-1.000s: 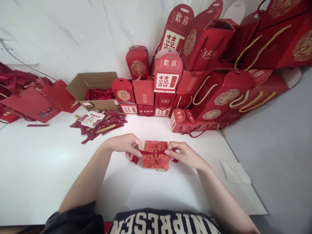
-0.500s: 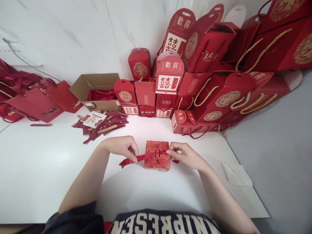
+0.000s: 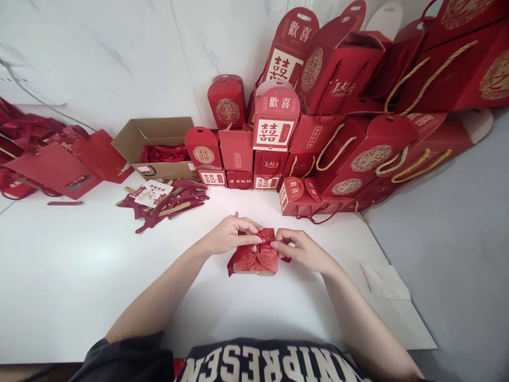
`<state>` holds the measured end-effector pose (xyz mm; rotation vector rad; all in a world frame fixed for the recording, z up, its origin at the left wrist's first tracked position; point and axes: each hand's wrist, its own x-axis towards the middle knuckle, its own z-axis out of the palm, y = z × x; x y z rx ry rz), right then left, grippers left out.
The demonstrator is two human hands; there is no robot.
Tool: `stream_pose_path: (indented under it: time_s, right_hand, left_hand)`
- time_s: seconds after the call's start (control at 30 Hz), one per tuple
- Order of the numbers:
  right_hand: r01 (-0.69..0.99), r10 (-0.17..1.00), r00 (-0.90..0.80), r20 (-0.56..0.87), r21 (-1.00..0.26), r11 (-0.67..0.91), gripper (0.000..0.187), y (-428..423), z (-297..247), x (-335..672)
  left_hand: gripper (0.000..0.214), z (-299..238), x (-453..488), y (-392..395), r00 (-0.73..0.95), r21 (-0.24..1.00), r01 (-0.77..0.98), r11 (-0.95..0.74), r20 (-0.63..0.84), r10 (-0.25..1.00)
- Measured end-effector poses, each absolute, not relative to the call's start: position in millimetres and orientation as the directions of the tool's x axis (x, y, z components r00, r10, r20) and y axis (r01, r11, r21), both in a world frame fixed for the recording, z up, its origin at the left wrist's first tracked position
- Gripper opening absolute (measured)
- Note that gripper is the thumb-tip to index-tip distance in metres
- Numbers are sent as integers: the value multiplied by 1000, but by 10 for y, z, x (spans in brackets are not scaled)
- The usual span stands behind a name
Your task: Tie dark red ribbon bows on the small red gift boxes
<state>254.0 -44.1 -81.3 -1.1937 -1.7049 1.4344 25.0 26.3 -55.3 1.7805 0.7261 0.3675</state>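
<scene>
A small flat red patterned box point(image 3: 254, 261) lies on the white table point(image 3: 79, 276) in front of me. A red ribbon point(image 3: 260, 236) runs across its top, and one end hangs off the box's left side. My left hand point(image 3: 230, 236) rests over the box's upper left, its fingers pinching the ribbon near the middle. My right hand point(image 3: 298, 249) sits at the box's right side and pinches the ribbon close to the left hand's fingertips. Both hands meet above the box's centre.
Stacked red gift boxes and bags with gold rope handles point(image 3: 338, 106) fill the back right. An open cardboard box point(image 3: 155, 148) holding red ribbon stands at the back left. Dark red tags point(image 3: 167, 204) and flat red bags point(image 3: 59, 164) lie further left. White paper point(image 3: 384, 281) lies at the right.
My left hand, which was pulling the ribbon end out to the left of the box, has moved right onto the box top to meet my right hand. The ribbon is now bunched at the centre.
</scene>
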Motion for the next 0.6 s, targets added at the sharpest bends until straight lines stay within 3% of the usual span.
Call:
stream_pose_path:
  time_s: [0.17,0.47,0.6]
  right_hand:
    - [230,900,-421,-113,-973,-15,37,-430,-771,2584]
    - [170,894,-423,148,-956,239,20,-466,-666,2601]
    - [312,867,-426,259,-857,410,20,-491,-649,2476]
  left_hand:
    - [20,-572,227,290,761,889,360,-282,-105,640]
    - [29,-698,261,314,797,873,314,-372,-30,603]
    - [31,-645,261,300,803,844,353,-404,-52,594]
